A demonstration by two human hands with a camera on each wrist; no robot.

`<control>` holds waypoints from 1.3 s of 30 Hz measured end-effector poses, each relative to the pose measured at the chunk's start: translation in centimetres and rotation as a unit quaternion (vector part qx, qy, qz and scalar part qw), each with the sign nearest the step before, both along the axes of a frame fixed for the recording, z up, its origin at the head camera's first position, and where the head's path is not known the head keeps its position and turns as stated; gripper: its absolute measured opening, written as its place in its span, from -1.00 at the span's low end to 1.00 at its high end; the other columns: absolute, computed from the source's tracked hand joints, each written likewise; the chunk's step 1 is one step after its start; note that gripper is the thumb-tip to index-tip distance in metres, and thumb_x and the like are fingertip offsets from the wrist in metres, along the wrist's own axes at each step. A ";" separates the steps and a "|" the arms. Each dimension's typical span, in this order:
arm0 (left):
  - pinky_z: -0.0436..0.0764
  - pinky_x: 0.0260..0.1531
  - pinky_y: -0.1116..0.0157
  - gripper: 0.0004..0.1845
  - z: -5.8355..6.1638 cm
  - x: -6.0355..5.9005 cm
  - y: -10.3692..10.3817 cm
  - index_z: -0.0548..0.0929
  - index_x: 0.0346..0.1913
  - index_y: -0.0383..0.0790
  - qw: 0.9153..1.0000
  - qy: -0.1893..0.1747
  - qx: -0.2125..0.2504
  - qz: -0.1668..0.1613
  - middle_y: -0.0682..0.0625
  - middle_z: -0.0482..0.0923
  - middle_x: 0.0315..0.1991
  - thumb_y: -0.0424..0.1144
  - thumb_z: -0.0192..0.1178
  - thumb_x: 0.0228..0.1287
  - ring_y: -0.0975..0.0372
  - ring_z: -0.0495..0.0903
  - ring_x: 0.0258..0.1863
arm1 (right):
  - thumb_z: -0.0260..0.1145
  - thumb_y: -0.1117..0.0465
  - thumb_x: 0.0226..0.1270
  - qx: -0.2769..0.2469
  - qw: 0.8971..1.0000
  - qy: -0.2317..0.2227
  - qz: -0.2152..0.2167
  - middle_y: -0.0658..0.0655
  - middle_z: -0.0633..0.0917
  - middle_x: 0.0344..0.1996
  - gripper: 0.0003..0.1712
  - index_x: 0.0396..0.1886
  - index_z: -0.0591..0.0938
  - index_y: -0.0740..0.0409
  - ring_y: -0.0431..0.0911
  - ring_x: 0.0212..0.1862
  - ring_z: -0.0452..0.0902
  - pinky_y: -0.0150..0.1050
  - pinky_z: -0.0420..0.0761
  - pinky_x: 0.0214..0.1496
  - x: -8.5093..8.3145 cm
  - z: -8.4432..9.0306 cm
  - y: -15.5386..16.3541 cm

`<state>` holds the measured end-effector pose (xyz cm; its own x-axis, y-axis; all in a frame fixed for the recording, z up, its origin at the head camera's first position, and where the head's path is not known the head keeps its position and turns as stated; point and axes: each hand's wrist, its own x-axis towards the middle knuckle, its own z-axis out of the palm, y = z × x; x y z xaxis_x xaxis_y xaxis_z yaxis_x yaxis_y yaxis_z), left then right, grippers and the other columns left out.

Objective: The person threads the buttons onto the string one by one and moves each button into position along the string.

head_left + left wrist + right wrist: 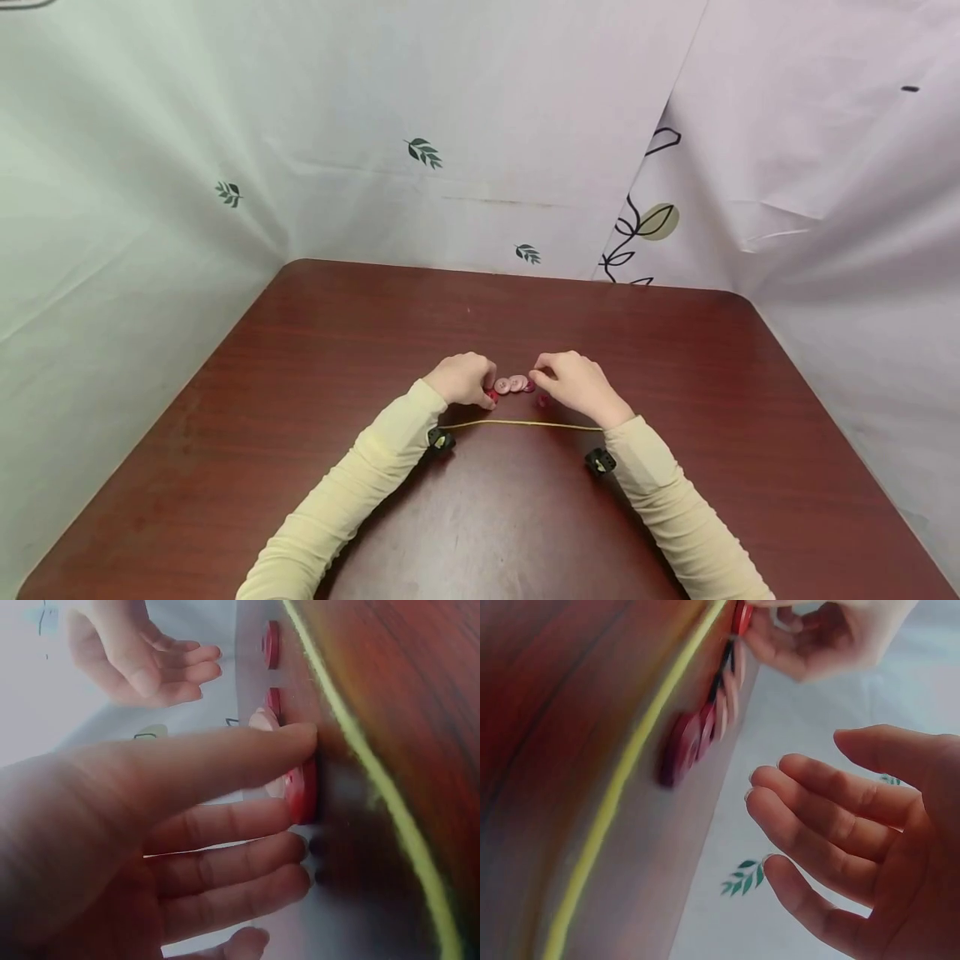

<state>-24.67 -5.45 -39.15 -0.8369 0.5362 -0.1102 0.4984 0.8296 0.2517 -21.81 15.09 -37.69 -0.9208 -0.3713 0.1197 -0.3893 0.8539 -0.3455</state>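
Observation:
My left hand point(462, 379) pinches a bright red button point(302, 793) at the table surface, thumb on one side and index finger on the other. Two pale pink buttons point(510, 384) lie just right of it, overlapping in a row with a dark red button point(530, 387) at the row's end. Closer to me lies another dark red button point(681, 746). My right hand point(576, 382) hovers by the right end of the row, its fingers relaxed and slightly bent. Between its thumb and fingers, the right wrist view shows nothing held.
A yellow string point(517, 422) runs across the brown wooden table point(480, 508) in front of the buttons, between the forearms. Small black cameras point(601, 461) sit at both wrists. White cloth point(480, 100) with leaf prints hangs behind the table and at its sides.

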 end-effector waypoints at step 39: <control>0.47 -0.40 0.39 -0.86 1.4 -2.3 -3.7 0.70 -0.31 -0.19 0.998 -0.030 0.049 -0.013 0.00 0.57 -0.47 -0.34 0.37 0.01 0.24 0.50 -0.45 | 0.41 0.27 0.15 0.129 0.942 -0.115 0.286 -0.04 0.53 -0.57 -0.84 -0.50 0.57 0.07 -0.27 -0.43 0.43 -0.49 0.36 -0.33 1.2 -1.5 -9.6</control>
<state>-27.02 -9.15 -37.73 -0.8164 0.5678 -0.1051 0.5008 0.7868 0.3607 -20.59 5.51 -39.18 -0.5518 -0.8039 -0.2221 -0.7513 0.5947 -0.2862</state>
